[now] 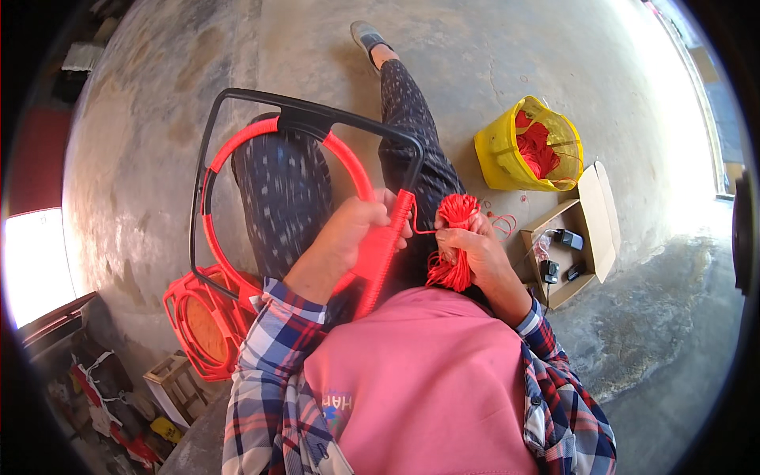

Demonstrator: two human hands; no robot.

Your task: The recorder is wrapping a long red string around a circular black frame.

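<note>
The left hand (pixel 366 225) is closed around the black frame (pixel 309 119), gripping it at the right side, just where the red-wrapped ring comes in next to the straight bar (pixel 385 247). That bar's got red cord coiled tight along it, turn after turn. The whole frame is tilted over the person's lap, mostly over the left leg. Right hand (pixel 469 241) is curled shut around the middle of a fat bundle of red cord (pixel 457 209), loopy ends poking out top and bottom, and a single strand (pixel 424 231) runs across from there to near the bar's top end. Over on the right, a yellow bucket (pixel 495 154) with more red cord inside sits on the floor (pixel 317 39), and near it there's an open cardboard box (pixel 599 218) with some small gadgets (pixel 568 239) in it. More red frames (pixel 233 313) lie down by the left elbow.
</note>
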